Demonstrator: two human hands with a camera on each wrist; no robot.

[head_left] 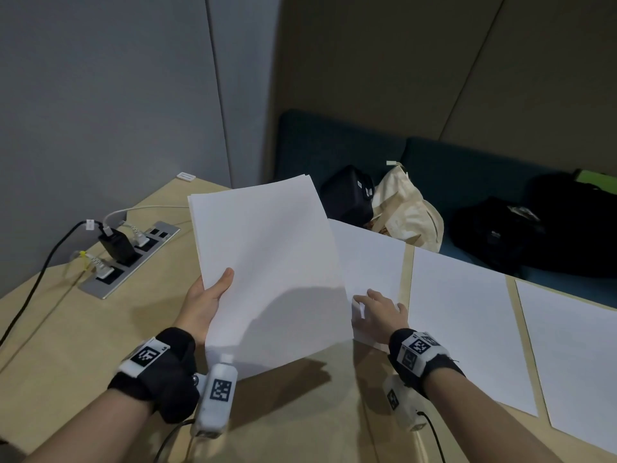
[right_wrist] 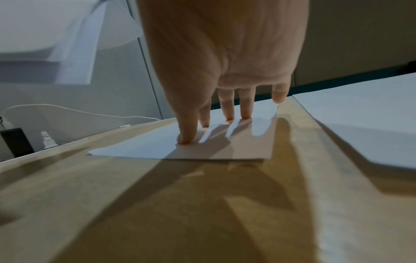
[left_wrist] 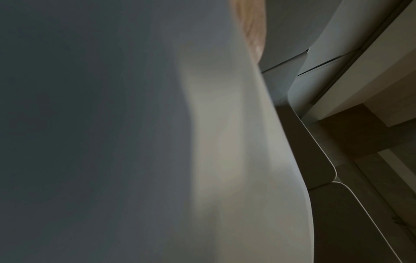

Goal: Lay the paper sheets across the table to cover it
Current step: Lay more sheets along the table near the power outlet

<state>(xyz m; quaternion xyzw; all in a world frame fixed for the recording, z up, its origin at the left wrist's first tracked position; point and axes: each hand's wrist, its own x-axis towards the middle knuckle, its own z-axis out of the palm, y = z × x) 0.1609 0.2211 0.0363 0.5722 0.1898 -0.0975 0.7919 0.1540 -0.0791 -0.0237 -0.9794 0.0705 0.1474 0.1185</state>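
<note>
Paper stack (head_left: 267, 262) in left hand (head_left: 203, 305)

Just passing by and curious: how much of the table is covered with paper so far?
Done: two sheets already lie flat on the right side of the table. In hand: the right hand presses a third sheet down with straight fingers, while the left hand holds the remaining stack above the table. Left: the bare wood on the left, around the power strip, is still uncovered.
</note>
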